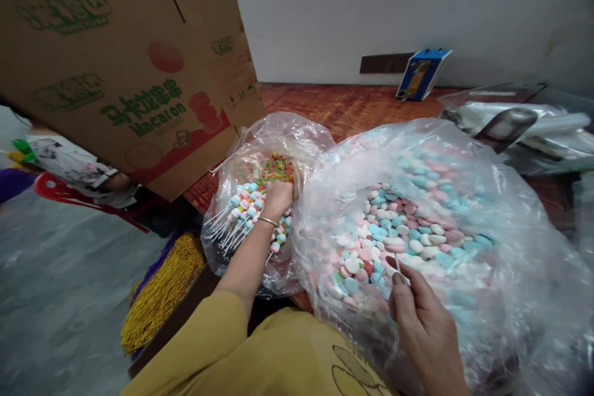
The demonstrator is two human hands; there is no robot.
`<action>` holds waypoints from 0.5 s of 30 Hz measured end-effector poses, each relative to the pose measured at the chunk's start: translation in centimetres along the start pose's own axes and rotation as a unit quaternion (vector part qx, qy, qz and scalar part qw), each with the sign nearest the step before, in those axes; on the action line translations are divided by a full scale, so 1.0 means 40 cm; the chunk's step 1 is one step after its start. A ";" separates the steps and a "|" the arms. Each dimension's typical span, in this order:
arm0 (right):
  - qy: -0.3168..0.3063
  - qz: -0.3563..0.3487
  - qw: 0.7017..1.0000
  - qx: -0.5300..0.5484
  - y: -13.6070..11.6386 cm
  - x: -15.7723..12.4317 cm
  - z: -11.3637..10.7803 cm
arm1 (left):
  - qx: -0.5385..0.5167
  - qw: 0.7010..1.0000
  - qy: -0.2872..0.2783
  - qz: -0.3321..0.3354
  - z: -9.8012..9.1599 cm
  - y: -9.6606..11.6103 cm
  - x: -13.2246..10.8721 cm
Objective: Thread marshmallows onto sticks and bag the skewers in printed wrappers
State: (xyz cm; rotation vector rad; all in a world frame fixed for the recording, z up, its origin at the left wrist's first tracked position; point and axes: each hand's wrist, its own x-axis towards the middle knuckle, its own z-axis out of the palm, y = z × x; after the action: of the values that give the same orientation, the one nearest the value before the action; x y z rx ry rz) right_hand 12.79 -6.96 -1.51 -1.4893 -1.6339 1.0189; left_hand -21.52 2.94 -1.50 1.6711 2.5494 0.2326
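My left hand (279, 199) reaches into a clear plastic bag (297, 127), at the edge of a heap of small colourful candy rings (278, 167). Its fingers look curled, and their tips and anything between them are hidden. Beside it in the same bag lie several finished candy skewers (245, 204) with pastel candies on white sticks. My right hand (422, 315) pinches a candy skewer (396, 260) upright between thumb and fingers, with pinkish-white candies at its top. It is over a larger bag (334, 185) full of pink, blue and white candies (417, 232).
A tall cardboard box (195, 62) stands at the left, beside the smaller bag. On the wooden table (297, 99) a blue-and-silver device (423, 74) stands by the wall. Plastic packaging (547, 130) lies at the right. A yellow fringed bundle (162, 297) and a red chair (60, 192) are at the left.
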 end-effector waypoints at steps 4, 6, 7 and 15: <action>0.008 -0.006 1.000 -0.004 0.007 -0.001 -0.005 | -0.091 0.995 0.050 0.009 -0.078 -0.034 -0.024; 0.010 -0.009 1.000 0.002 0.007 -0.004 -0.001 | -0.169 0.983 0.066 0.027 -0.110 -0.036 -0.056; 0.007 -0.015 1.000 0.008 0.004 -0.008 0.004 | -0.234 0.969 0.071 0.038 -0.120 -0.030 -0.078; -0.105 -0.143 0.983 0.055 -0.071 -0.044 0.030 | -0.674 0.731 -0.076 0.075 -0.112 0.123 -0.258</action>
State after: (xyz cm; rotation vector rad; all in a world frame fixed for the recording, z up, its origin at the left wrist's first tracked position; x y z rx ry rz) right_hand 10.61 -8.91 0.52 -1.0648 -1.8428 1.1110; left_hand -13.63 -4.95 3.62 1.0816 1.2654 1.4277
